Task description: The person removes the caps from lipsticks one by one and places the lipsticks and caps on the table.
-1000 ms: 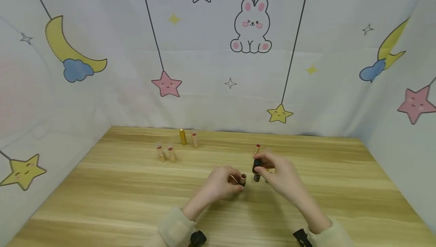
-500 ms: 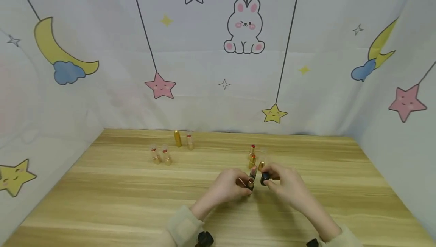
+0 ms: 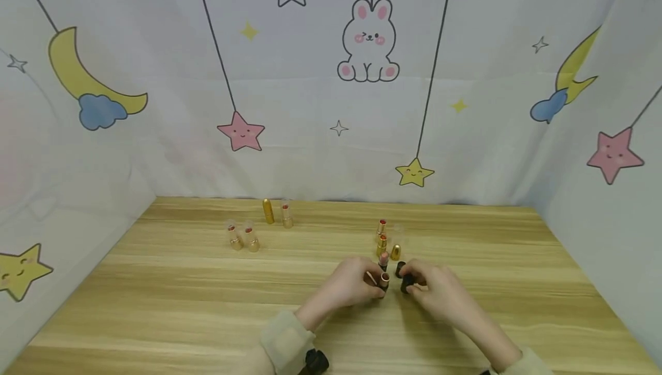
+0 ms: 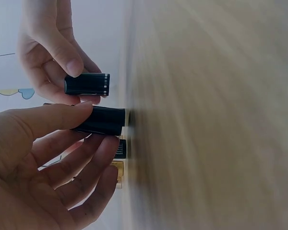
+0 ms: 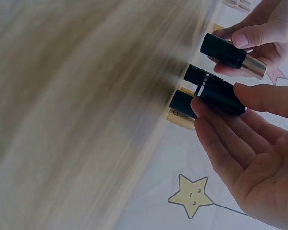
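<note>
Down the frame slides the glossy black cylindrical cap point(image 3: 407, 284), pinched in the half-curled right hand point(image 3: 438, 290), while the left hand point(image 3: 353, 283) pinches a black, gold-collared lipstick tube point(image 3: 384, 284), right of lower centre — both best kept upright, I'd judge.

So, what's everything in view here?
Clear-capped lipsticks: three, pinkish gold, left
Rounded tube: one, gold, back left
Open lipsticks: three, gold or black, right of centre
Domed cap: one, gold, beside them
Clear cap: one, transparent, behind that
Dark caps: two, black, one standing, one in right hand
Held tube: one, black and gold, left hand
Table: one, woodgrain, beneath
Backdrop: one, white, printed, behind
Hands: two, bare, over table
Sleeves: two, cream, forearms
Wrist devices: two, black, wrists
</note>
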### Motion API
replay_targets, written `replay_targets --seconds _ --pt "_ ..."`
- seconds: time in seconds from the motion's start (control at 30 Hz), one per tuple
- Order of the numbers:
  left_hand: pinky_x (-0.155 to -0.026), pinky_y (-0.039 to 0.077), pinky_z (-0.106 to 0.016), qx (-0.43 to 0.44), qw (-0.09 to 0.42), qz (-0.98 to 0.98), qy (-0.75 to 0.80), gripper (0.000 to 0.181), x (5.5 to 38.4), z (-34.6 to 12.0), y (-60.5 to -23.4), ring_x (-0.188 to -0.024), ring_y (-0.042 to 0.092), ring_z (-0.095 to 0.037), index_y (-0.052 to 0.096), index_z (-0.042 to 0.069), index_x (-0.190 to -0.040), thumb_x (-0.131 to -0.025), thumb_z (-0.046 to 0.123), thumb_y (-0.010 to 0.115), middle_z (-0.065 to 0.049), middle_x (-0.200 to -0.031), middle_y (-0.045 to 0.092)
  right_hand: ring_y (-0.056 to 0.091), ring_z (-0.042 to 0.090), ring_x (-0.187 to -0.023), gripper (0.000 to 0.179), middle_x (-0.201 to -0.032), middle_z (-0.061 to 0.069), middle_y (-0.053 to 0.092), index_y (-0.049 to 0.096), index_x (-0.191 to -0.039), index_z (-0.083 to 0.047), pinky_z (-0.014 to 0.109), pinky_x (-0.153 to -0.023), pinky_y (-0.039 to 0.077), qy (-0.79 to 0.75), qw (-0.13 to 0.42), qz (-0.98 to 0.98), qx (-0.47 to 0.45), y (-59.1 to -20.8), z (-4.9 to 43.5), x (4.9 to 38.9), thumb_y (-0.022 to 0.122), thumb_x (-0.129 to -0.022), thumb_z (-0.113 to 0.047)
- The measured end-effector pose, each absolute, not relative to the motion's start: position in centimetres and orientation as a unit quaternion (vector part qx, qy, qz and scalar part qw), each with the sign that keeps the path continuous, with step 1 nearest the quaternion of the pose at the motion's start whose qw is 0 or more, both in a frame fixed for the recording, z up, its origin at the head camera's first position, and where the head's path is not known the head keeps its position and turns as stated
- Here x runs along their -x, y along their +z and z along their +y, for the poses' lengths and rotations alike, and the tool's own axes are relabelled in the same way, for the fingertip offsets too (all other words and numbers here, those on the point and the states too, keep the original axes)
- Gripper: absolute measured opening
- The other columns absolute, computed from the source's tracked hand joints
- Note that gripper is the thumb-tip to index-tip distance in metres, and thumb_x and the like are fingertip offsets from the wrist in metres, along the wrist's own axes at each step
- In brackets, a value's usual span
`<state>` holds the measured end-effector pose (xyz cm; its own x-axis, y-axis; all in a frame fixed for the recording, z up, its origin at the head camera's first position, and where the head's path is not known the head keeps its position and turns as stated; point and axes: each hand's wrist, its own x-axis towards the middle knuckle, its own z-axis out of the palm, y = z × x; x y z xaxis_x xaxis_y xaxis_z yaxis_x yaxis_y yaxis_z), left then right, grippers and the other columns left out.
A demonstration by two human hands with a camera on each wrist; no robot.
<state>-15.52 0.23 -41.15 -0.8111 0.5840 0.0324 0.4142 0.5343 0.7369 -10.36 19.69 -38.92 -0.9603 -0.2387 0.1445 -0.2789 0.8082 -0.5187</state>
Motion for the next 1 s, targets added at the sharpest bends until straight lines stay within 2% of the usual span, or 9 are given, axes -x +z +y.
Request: replay_targets --seconds 0.33,0.63,1.0 --pt "-0.064 0.048 -0.013 -0.283 0.123 0.873 0.379 0.019 15.35 0.57 -41.16 -0.071 0.065 -0.003 0.074 0.006 -0.094 -0.075 0.007 0.079 -0.004 -0.09 0.072 0.07 0.015 -0.086 0.019 -0.095 0.004 0.074 0.066 -0.096 -0.011 0.034 -0.074 0.056 0.274 0.011 -0.951 -0.143 -39.26 19.79 10.4 0.073 -0.08 -0.004" --pt "-0.065 0.048 -0.015 -0.275 0.127 0.878 0.369 0.022 15.22 0.66 -41.13 -0.071 0.064 -0.003 0.074 0.008 -0.095 -0.074 0.009 0.08 -0.003 -0.089 0.071 0.069 0.021 -0.091 0.019 -0.097 0.006 0.074 0.066 -0.094 -0.013 0.04 -0.078 0.056 0.266 0.002 -0.955 -0.128 -39.56 19.73 10.52 0.074 -0.079 -0.004" --pt "-0.068 0.048 -0.015 -0.278 0.122 0.881 0.362 0.019 15.28 0.74 -41.09 -0.071 0.064 -0.003 0.074 0.008 -0.092 -0.074 0.01 0.08 -0.002 -0.085 0.072 0.069 0.02 -0.09 0.02 -0.096 0.004 0.074 0.066 -0.094 -0.013 0.04 -0.077 0.056 0.247 0.0 -0.958 -0.146 -39.58 20.04 10.21 0.074 -0.079 -0.004"
